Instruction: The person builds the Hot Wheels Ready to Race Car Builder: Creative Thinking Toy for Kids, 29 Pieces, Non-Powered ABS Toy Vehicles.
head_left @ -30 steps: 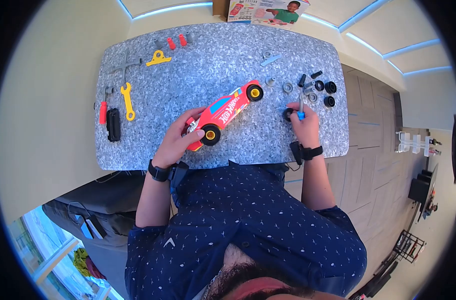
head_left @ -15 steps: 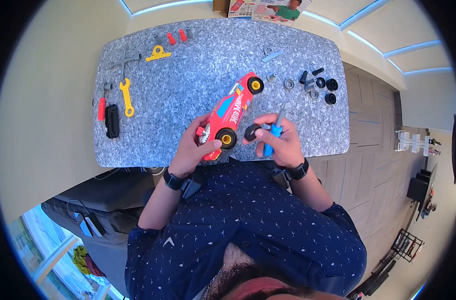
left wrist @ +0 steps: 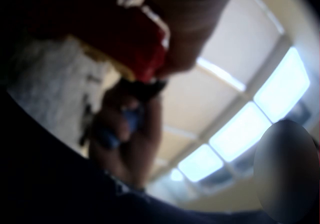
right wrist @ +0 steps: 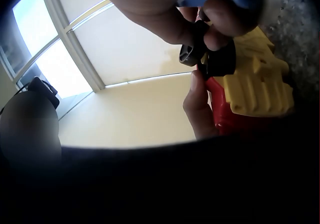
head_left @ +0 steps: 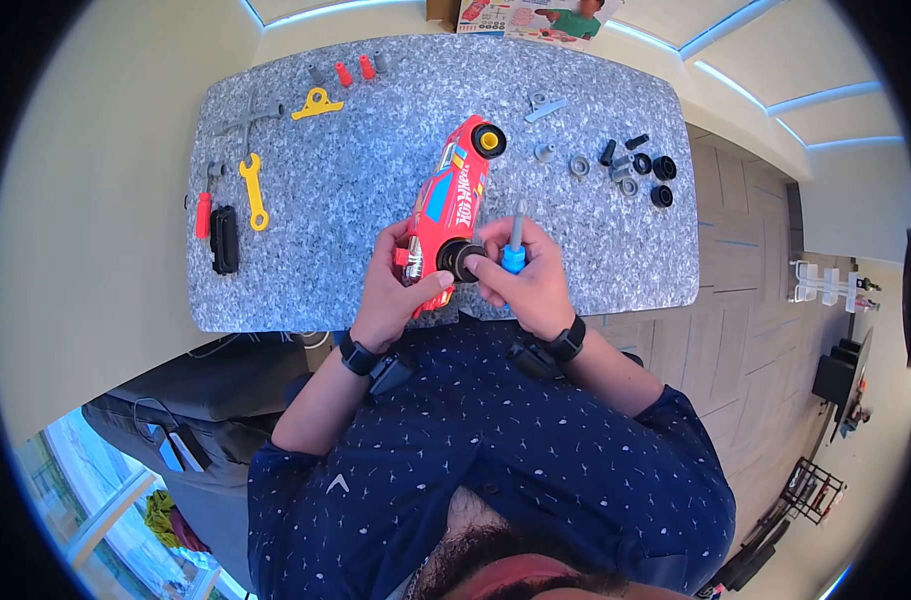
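Observation:
In the head view my left hand (head_left: pixel 386 296) grips the rear of a red toy car (head_left: pixel 437 220), thumb beside its near wheel. My right hand (head_left: pixel 535 284) pinches a black ring (head_left: pixel 468 262) against that wheel, and a blue screwdriver (head_left: pixel 514 258) is held in the same hand, its grey shaft pointing away from the body. The right wrist view shows the black ring (right wrist: pixel 190 55) at the fingertips, beside the car's black wheel (right wrist: pixel 222 59) and yellow underside (right wrist: pixel 257 79). Whether the ring is seated on the wheel, I cannot tell. The left wrist view is dark and blurred.
Several black and grey small parts (head_left: pixel 663 168) lie at the table's right. A light blue piece (head_left: pixel 546 111) sits further back. On the left are a yellow wrench (head_left: pixel 254 192), a grey cross-shaped tool (head_left: pixel 247 124), a yellow piece (head_left: pixel 317 104) and a black part (head_left: pixel 224 241). A printed box (head_left: pixel 530 18) stands behind.
My right hand has picked up the black ring from the right side and brought it leftward to the car's near wheel. The car has been turned more upright in the view.

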Tool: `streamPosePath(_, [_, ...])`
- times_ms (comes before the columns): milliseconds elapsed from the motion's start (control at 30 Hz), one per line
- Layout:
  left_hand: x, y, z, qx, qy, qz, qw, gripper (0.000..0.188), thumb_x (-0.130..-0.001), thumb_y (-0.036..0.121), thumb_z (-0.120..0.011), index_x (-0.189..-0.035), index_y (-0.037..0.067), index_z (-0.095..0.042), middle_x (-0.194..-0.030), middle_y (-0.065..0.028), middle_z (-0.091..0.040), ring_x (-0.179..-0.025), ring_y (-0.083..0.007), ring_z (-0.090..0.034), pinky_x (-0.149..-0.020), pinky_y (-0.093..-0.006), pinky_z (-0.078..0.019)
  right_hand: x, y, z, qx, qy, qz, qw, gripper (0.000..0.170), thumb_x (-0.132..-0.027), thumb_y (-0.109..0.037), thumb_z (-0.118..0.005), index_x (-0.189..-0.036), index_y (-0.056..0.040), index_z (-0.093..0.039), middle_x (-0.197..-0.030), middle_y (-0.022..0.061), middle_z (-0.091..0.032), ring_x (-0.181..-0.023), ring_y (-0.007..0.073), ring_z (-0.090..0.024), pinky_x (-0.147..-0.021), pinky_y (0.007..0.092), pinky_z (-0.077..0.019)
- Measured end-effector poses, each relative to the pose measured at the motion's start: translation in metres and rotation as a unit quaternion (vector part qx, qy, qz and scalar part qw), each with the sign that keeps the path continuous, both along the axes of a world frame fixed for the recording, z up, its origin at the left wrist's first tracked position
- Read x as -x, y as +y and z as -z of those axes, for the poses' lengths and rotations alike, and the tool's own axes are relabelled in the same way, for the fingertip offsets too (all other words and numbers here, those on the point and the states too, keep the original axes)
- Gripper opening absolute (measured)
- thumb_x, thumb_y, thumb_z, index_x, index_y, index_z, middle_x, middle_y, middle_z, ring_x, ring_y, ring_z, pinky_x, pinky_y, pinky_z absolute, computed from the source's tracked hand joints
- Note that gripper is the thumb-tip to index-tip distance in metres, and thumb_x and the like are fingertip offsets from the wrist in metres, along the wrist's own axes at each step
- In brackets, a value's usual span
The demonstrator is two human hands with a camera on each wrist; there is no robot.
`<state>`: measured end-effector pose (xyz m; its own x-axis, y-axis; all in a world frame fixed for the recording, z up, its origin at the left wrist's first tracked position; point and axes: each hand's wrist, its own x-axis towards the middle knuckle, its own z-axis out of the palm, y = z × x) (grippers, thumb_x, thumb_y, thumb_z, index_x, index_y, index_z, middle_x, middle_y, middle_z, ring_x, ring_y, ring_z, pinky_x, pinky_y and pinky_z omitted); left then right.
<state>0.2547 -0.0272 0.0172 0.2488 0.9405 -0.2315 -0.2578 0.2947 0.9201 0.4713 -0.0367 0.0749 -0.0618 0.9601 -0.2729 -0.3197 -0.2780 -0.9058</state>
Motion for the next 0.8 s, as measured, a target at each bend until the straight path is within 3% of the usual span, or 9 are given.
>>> streamPosePath(200, [0.001, 0.001, 0.004, 0.006, 0.0, 0.006, 1.0, 0.096, -0.086, 0.017, -0.098, -0.162, 0.0, -0.041, -0.145, -0.0129, -0.056, -0.135, -0.0223, -0.061, -0.115, -0.0397, -0.0549, -0.002, 0.001, 0.004, -0.061, -0.103, -0.041, 0.992, 0.019, -0.101, -0.002, -0.081, -0.119, -0.0006, -0.077, -0.088, 0.0009, -0.069, -0.062, 0.0064, -0.067, -0.052, 0.0238, -0.0497])
streamPosePath(400, [0.005, 0.001, -0.003, 0.013, -0.006, 0.038, 0.999, 0.091, -0.091, 0.007, -0.09, -0.166, 0.002, -0.038, -0.151, -0.0132, -0.054, -0.142, -0.0227, -0.059, -0.118, -0.0412, -0.0544, -0.003, 0.001, 0.004, -0.051, -0.162, -0.04, 0.985, 0.015, -0.099, -0.006, -0.085, -0.109, -0.0021, -0.075, -0.09, 0.0017, -0.074, -0.067, 0.0044, -0.065, -0.057, 0.0254, -0.0495])
streamPosePath(567, [0.005, 0.001, -0.004, 0.022, -0.005, 0.03, 0.999, 0.09, -0.091, 0.007, -0.09, -0.165, 0.002, -0.04, -0.152, -0.0135, -0.055, -0.141, -0.0225, -0.059, -0.118, -0.0417, -0.0543, -0.004, 0.006, 0.023, -0.141, -0.299, -0.026, 0.943, 0.02, -0.095, -0.008, -0.088, -0.108, -0.0032, -0.073, -0.087, 0.0025, -0.073, -0.076, 0.0062, -0.066, -0.065, 0.0281, -0.0511])
streamPosePath(667, [0.004, 0.003, -0.004, 0.017, -0.005, 0.01, 1.0, 0.091, -0.089, 0.013, -0.095, -0.161, -0.002, -0.041, -0.151, -0.0152, -0.057, -0.135, -0.022, -0.064, -0.111, -0.0389, -0.0592, -0.003, 0.007, 0.015, -0.218, -0.321, -0.033, 0.921, 0.026, -0.093, -0.01, -0.091, -0.113, -0.0041, -0.074, -0.087, 0.0039, -0.072, -0.076, 0.0092, -0.067, -0.068, 0.0291, -0.0526])
streamPosePath(767, [0.009, 0.006, -0.003, 0.058, -0.004, 0.037, 0.998, 0.082, -0.096, 0.016, -0.086, -0.164, 0.003, -0.041, -0.152, -0.0129, -0.055, -0.126, -0.0194, -0.068, -0.084, -0.0326, -0.068, -0.004, 0.005, 0.014, -0.258, -0.289, -0.068, 0.919, 0.037, -0.089, -0.014, -0.096, -0.119, -0.0053, -0.076, -0.087, 0.0045, -0.071, -0.075, 0.0118, -0.067, -0.07, 0.0297, -0.0541])
streamPosePath(800, [0.009, 0.006, -0.005, 0.06, -0.003, 0.034, 0.998, 0.085, -0.095, 0.017, -0.088, -0.164, 0.001, -0.041, -0.15, -0.0134, -0.057, -0.128, -0.02, -0.067, -0.093, -0.0342, -0.0646, -0.006, 0.004, 0.017, -0.264, -0.276, -0.085, 0.92, 0.041, -0.088, -0.015, -0.097, -0.122, -0.0058, -0.077, -0.087, 0.0046, -0.071, -0.075, 0.0126, -0.068, -0.072, 0.0299, -0.0547])
